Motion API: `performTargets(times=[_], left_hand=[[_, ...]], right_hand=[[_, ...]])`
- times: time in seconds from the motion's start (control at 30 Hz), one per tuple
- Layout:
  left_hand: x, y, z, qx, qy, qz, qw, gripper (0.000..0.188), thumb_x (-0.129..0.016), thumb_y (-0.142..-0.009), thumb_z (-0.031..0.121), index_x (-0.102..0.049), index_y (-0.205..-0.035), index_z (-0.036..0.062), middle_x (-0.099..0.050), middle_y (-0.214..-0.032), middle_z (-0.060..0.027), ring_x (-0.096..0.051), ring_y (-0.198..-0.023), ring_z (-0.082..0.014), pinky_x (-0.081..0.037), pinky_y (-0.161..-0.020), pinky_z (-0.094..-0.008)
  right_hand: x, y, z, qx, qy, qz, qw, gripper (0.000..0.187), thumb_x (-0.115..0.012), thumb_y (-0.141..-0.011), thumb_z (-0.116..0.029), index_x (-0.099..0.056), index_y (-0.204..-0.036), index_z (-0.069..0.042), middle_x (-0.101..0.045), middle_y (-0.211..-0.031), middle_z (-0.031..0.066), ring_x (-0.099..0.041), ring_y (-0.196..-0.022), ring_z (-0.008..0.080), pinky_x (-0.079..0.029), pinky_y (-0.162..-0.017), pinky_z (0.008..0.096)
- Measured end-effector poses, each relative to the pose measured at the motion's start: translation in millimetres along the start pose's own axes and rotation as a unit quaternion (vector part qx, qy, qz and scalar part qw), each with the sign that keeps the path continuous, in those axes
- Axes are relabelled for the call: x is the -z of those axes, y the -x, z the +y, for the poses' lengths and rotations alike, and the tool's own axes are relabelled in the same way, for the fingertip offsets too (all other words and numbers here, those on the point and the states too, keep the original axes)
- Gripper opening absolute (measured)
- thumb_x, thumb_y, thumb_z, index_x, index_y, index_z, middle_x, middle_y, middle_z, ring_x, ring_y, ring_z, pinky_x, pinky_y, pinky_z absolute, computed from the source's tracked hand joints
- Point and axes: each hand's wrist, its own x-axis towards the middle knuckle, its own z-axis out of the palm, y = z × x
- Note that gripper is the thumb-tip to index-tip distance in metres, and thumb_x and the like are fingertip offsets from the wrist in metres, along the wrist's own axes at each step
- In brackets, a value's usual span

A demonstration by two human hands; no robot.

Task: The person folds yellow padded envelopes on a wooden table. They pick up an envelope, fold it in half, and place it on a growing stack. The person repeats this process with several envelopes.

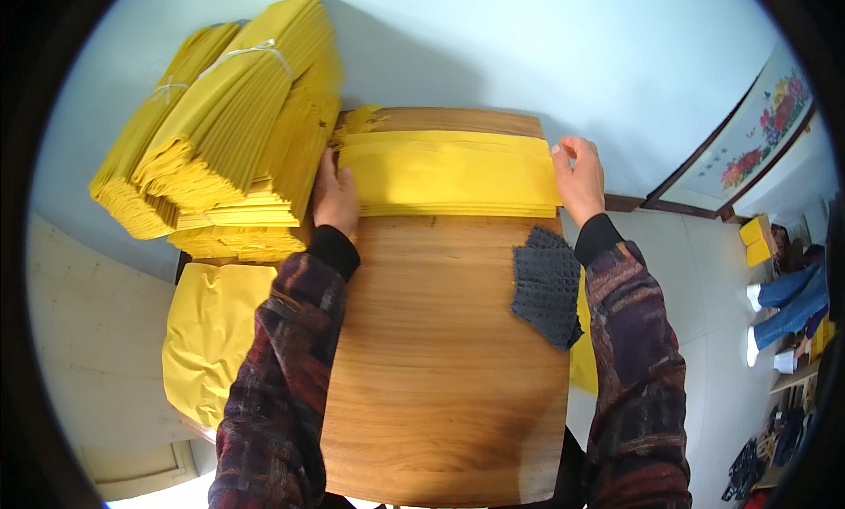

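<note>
Plaid sleeves (635, 342) reach toward far yellow sheets (453, 172); left grip (335, 195) and right grip (581, 179) flank them, whether pinching I cannot tell; uneven pushing could skew the layers.

Tied yellow bundles (233, 113) by a wooden table (440, 395) suggest a workroom.

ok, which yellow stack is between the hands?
The flat stack on the table, between left hand and right hand; the tied bundles are piled left of both.
</note>
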Motion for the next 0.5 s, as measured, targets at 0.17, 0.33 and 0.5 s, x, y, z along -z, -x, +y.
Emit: performTargets(times=[0.17, 0.33, 0.5], left_hand=[[4, 33, 42, -0.224, -0.287, -0.107, 0.925, 0.051, -0.052, -0.099, 0.025, -0.043, -0.146, 0.0071, -0.036, -0.155, -0.015, -0.029, -0.145, -0.0318, -0.022, -0.119, -0.0452], [-6, 35, 71, -0.237, -0.333, -0.219, 0.886, 0.058, -0.057, -0.095, 0.033, -0.043, -0.146, 0.0111, -0.031, -0.159, -0.0084, -0.021, -0.149, -0.0283, -0.015, -0.121, -0.0491], [13, 53, 59, -0.304, -0.309, -0.232, 0.871, 0.059, -0.059, -0.094, 0.031, -0.042, -0.147, 0.0113, -0.03, -0.159, -0.0102, -0.022, -0.149, -0.0283, -0.017, -0.12, -0.0491]], right_hand=[[-26, 10, -44, 0.259, 0.079, -0.063, 0.961, 0.036, -0.058, -0.094, -0.022, -0.057, -0.128, -0.007, -0.05, -0.138, 0.0144, -0.041, -0.134, 0.0344, -0.034, -0.109, 0.0488], [-49, 24, -58, 0.133, 0.172, -0.185, 0.958, 0.049, -0.05, -0.099, -0.031, -0.046, -0.143, -0.012, -0.036, -0.153, 0.0092, -0.026, -0.144, 0.0358, -0.023, -0.114, 0.0589], [-32, 12, -38, 0.156, 0.099, -0.112, 0.976, 0.047, -0.053, -0.099, -0.031, -0.05, -0.138, -0.005, -0.04, -0.151, 0.016, -0.033, -0.141, 0.0364, -0.027, -0.115, 0.0516]])
